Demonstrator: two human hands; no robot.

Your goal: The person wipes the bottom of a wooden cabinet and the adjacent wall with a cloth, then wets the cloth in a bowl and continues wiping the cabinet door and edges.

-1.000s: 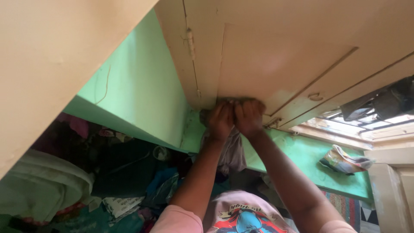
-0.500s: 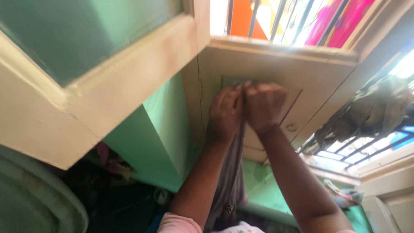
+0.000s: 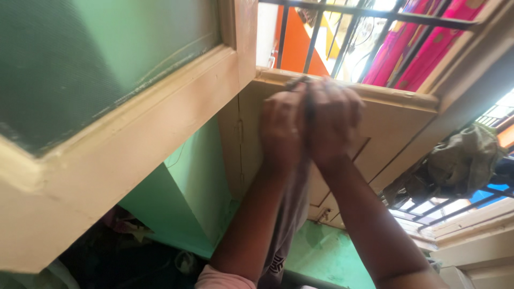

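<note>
I see left hand [image 3: 282, 128] and right hand [image 3: 331, 126] squeezed tight on grey cloth [image 3: 289, 214], side by side. Cloth hangs below. Cream panel [image 3: 391, 126] just behind.

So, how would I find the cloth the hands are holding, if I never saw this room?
Start at the barred window at the top, then look at the cream wooden panel just under it. Both hands, left hand and right hand, press together there. The cloth is the grey-brown strip hanging down between the forearms, unlike the olive bundle on the right-side bars.
</note>
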